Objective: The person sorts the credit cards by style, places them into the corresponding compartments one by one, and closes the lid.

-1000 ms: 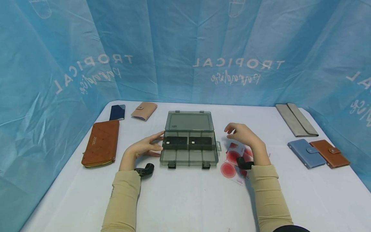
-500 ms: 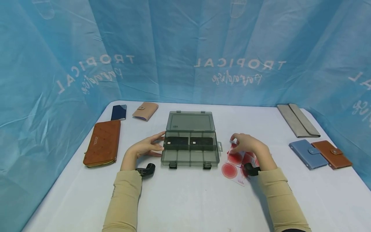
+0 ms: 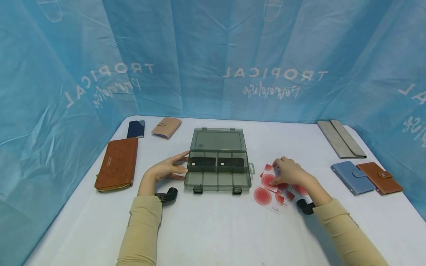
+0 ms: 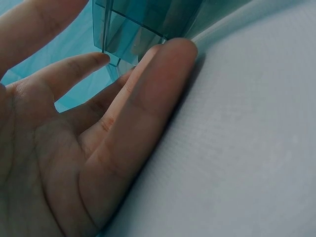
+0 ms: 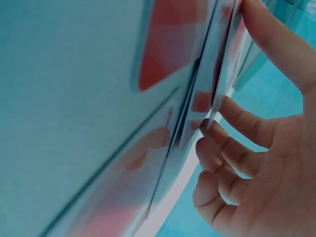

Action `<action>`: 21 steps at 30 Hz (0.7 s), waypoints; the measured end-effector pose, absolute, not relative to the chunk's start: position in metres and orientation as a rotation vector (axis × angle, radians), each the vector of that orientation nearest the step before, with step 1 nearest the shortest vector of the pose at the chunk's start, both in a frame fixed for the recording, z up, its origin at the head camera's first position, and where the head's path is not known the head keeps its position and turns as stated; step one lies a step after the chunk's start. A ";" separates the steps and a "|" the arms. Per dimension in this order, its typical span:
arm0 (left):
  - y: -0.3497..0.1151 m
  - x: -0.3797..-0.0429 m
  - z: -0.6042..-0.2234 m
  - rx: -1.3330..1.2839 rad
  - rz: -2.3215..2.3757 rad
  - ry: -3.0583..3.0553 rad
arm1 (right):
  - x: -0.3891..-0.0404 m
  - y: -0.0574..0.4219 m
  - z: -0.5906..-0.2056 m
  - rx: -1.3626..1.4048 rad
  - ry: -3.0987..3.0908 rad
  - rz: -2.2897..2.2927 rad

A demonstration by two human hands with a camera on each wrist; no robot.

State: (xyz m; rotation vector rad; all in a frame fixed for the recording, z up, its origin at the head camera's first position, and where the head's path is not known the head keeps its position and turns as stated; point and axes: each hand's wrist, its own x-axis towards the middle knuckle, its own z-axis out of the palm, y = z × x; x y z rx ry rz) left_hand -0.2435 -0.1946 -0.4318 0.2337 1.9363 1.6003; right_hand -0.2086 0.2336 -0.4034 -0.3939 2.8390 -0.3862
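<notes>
My left hand (image 3: 169,169) rests against the left side of an open, see-through grey-green compartment box (image 3: 201,181), its fingers extended along the wall. The left wrist view shows those fingers (image 4: 143,108) at the box's edge, low over the white cloth. Right of the box, my right hand (image 3: 291,173) is over a spread of overlapping white cards with red circles (image 3: 263,196). Its thumb and fingertips pinch the edges of one card (image 5: 229,64), tilted slightly off the others in the right wrist view. The hand partly hides the cards.
Two black blocks (image 3: 203,162) lie in the box's middle compartments. A brown zip wallet (image 3: 118,162), a navy card holder (image 3: 135,129) and a tan wallet (image 3: 167,127) lie left. Grey (image 3: 341,138), blue (image 3: 352,177) and brown (image 3: 379,176) wallets lie right.
My right hand has come down from above the cards and shifted right, its fingers now at a card's edges. The left hand and the box have stayed put.
</notes>
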 end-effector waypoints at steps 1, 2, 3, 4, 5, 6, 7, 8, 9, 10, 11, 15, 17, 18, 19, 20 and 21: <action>-0.195 -0.243 -0.432 0.240 1.599 1.938 | -0.209 0.234 -0.404 -0.380 2.839 -0.412; -0.195 -0.243 -0.432 0.241 1.599 1.941 | -0.211 0.236 -0.405 -0.370 2.842 -0.431; -0.195 -0.243 -0.432 0.242 1.599 1.941 | -0.212 0.237 -0.406 -0.355 2.843 -0.452; -0.195 -0.242 -0.432 0.246 1.596 1.944 | -0.214 0.238 -0.407 -0.333 2.842 -0.483; -0.195 -0.242 -0.432 0.250 1.592 1.945 | -0.215 0.239 -0.407 -0.313 2.841 -0.513; -0.195 -0.242 -0.431 0.253 1.589 1.946 | -0.216 0.240 -0.407 -0.290 2.831 -0.553; -0.195 -0.242 -0.431 0.250 1.587 1.947 | -0.217 0.241 -0.406 -0.273 2.816 -0.602; -0.195 -0.242 -0.431 0.241 1.586 1.948 | -0.217 0.241 -0.406 -0.263 2.797 -0.659; -0.195 -0.242 -0.431 0.240 1.585 1.949 | -0.218 0.242 -0.404 -0.245 2.772 -0.722; -0.195 -0.242 -0.430 0.239 1.583 1.950 | -0.218 0.242 -0.402 -0.236 2.748 -0.788; -0.195 -0.242 -0.430 0.239 1.580 1.951 | -0.219 0.242 -0.400 -0.235 2.730 -0.846; -0.194 -0.242 -0.429 0.240 1.582 1.949 | -0.220 0.241 -0.392 -0.215 2.687 -1.086; -0.195 -0.242 -0.429 0.241 1.581 1.948 | -0.221 0.239 -0.388 -0.191 2.684 -1.177; -0.195 -0.242 -0.430 0.236 1.581 1.949 | -0.221 0.237 -0.386 -0.178 2.682 -1.225; -0.195 -0.242 -0.430 0.233 1.581 1.950 | -0.221 0.235 -0.385 -0.160 2.683 -1.265; -0.195 -0.243 -0.430 0.239 1.578 1.952 | -0.221 0.232 -0.383 -0.149 2.678 -1.309; -0.195 -0.243 -0.431 0.238 1.577 1.953 | -0.221 0.230 -0.381 -0.135 2.673 -1.343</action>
